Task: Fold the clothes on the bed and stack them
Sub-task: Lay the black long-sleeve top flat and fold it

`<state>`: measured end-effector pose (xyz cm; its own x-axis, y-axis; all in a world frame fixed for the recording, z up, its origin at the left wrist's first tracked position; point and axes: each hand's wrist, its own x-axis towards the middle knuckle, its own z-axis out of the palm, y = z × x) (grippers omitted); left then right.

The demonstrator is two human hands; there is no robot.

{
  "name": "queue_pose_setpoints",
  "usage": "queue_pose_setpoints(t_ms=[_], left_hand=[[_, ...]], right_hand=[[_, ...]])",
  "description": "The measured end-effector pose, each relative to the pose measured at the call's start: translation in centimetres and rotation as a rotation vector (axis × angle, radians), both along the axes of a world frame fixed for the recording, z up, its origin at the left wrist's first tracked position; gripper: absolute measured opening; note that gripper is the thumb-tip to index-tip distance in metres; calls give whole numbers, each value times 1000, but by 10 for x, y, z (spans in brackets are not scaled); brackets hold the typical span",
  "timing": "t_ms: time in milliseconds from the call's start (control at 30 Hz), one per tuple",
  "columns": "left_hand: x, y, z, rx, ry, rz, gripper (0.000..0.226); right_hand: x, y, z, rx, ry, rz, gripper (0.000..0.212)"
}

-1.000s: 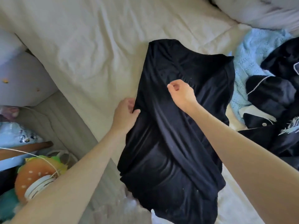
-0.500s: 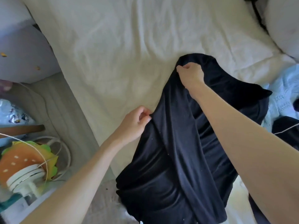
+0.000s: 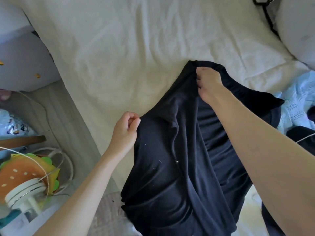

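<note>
Fingers of my left hand (image 3: 126, 129) curl in against the thumb and pinch the left edge of the dark navy soft-knit garment (image 3: 179, 159), right at a corner of the cloth. Farther up the bed, my right hand (image 3: 208, 84) grips the top edge of the same garment, fingers curled down into a bunched fold of fabric. From the head view, the garment is stretched between the two grips and drapes in long folds toward me, lying on the cream, wrinkled bed sheet (image 3: 127, 57), with its lower end hanging over the near edge of the mattress. To the right, just past the garment, sits a pale blue knitted piece (image 3: 296, 106) with more dark clothing (image 3: 300, 135) on it. A white pillow (image 3: 298, 31) fills the upper right corner. On the floor at left stands an orange burger-shaped cushion (image 3: 18, 174).
</note>
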<state>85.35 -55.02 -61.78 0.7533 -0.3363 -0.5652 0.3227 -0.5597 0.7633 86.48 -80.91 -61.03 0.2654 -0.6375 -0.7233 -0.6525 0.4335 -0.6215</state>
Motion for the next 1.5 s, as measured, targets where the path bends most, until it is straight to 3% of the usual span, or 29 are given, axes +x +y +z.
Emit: queue_pose_setpoints(t_ms=[67,167,233,367,433,500,567,667,833,1000,1133,1300,1367,1500], left_hand=[[-2,-2,-3,69,-13,-66,8],[-3,-6,-2,109,-21,-189,7],[-4,-12,2,122,-52,-262,21],[-9,-29,8,223,-465,-522,43],[-5,-35,9,202,-644,-577,31],[2,-36,10,149,-680,-570,19],[7,-30,7,130,-660,-542,19],[8,-17,2,135,-595,-493,19],[-19,8,-2,114,-262,-245,15],[-79,48,-11,236,33,-319,16],[-113,69,-14,149,283,-240,9],[-108,96,-2,149,71,-160,23],[-104,102,4,177,-16,-169,29],[-114,97,5,322,-99,-166,21]], right_hand=[[-10,6,-1,2,39,74,18],[-21,12,-2,-83,56,221,49],[-25,14,-2,-123,65,301,51],[-25,13,1,-51,15,234,36],[-31,15,4,-84,30,243,31],[-46,20,10,-134,31,278,17],[-69,25,15,-200,27,292,7],[-117,38,25,-277,25,252,7],[-223,73,26,-382,278,247,7],[-319,108,11,-258,565,451,37],[-370,124,1,-148,665,509,49],[-406,126,2,-94,671,534,40],[-417,125,4,-51,541,374,26],[-434,130,14,117,287,72,22]])
